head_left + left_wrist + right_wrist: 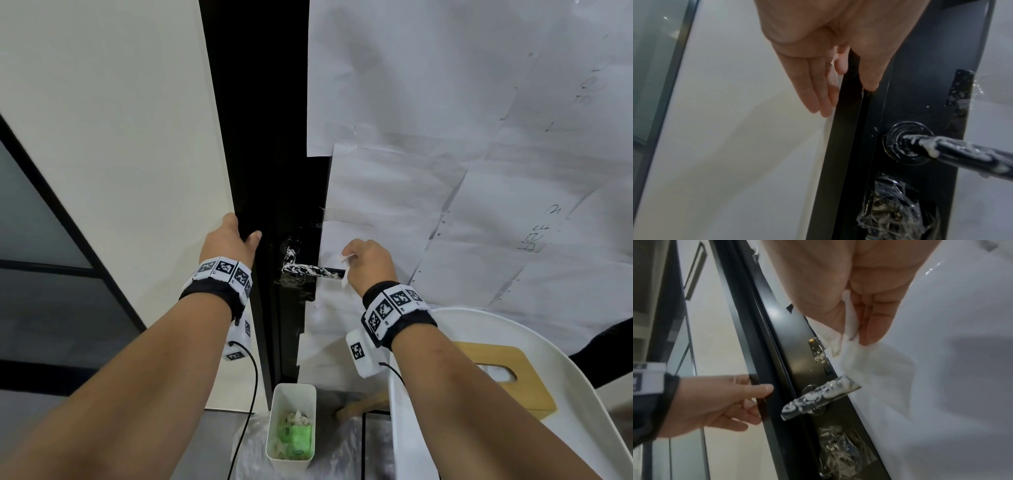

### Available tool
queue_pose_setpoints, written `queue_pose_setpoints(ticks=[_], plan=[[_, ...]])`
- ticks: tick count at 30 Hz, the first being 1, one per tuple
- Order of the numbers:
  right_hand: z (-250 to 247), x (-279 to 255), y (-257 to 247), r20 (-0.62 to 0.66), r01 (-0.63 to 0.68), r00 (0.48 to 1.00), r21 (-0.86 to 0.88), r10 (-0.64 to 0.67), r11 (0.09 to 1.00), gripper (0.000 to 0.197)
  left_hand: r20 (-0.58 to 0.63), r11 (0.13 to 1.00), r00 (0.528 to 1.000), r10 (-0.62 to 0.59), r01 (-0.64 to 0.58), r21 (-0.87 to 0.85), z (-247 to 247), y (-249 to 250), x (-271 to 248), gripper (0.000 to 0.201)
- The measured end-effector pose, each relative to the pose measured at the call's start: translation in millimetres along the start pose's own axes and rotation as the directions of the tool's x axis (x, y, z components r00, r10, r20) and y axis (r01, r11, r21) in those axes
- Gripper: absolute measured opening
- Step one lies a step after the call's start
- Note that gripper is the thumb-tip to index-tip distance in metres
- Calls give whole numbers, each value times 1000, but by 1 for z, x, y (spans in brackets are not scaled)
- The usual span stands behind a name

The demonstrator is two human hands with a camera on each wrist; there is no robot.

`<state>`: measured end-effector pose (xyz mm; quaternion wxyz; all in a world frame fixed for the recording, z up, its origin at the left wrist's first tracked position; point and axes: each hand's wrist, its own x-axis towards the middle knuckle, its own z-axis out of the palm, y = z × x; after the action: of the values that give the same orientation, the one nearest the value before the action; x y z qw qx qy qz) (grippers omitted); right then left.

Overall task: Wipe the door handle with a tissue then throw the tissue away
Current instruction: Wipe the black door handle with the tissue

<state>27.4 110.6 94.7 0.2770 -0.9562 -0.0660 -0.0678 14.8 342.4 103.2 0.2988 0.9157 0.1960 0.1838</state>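
Note:
A black lever door handle (311, 270) (962, 152) (818, 395) smeared with white foam sticks out from the black door (267, 154). My right hand (368, 260) (854, 335) pinches a white tissue (344, 278) (859, 356) between thumb and fingers, just past the handle's free end. The tissue hangs against the paper-covered door face, apart from the handle. My left hand (233, 240) (846, 97) (748, 395) holds the door's edge left of the handle, thumb on the front and fingers behind.
A white bin (294, 386) with scraps and green wrappers stands on the floor below the handle. A wooden tissue box (534, 394) lies on a white round seat (582, 411) at right. Paper sheets (445, 137) cover the door. A white wall (102, 137) is at left.

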Motion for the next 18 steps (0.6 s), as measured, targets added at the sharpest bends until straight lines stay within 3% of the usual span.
queue_pose_setpoints(ticks=[4,9,13,18], plan=[[9,-5,3,110,17,994,-187,4,982,21,-3,1000,1000,4,-4,1,1,0,0,32],[15,-8,-1,123,39,992,-221,-12,975,26,-6,1000,1000,1,-1,1,1,-1,0,32],[8,-6,-4,127,59,991,-121,-43,991,27,-10,1000,1000,4,-4,8,1,0,0,33],[-4,-4,0,38,-10,999,55,8,998,30,-4,1000,1000,5,-5,8,1,-1,0,32]])
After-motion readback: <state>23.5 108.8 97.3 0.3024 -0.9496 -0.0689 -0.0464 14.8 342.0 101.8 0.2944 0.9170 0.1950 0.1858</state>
